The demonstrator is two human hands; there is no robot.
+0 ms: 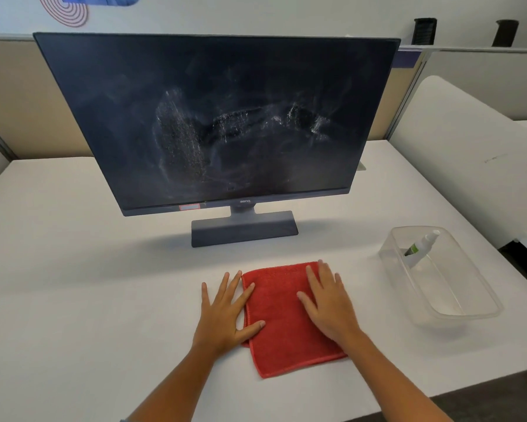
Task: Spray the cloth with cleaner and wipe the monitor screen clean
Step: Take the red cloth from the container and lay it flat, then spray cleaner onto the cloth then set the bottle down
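A folded red cloth (282, 324) lies flat on the white desk in front of me. My left hand (225, 312) rests palm down at its left edge, fingers spread, thumb and fingertips on the cloth. My right hand (329, 303) lies flat on the cloth's right half, fingers apart. Behind stands a dark monitor (216, 117), its screen smeared with white streaks and specks across the middle. A small white spray bottle (422, 243) with a green label leans inside a clear plastic bin (469, 303) at the right.
The monitor's grey stand (244, 228) sits just behind the cloth. The white desk (73, 269) runs wide to the left; its front edge lies close on the right. Partition walls (21, 95) stand behind, and another white desk (469, 153) at the right.
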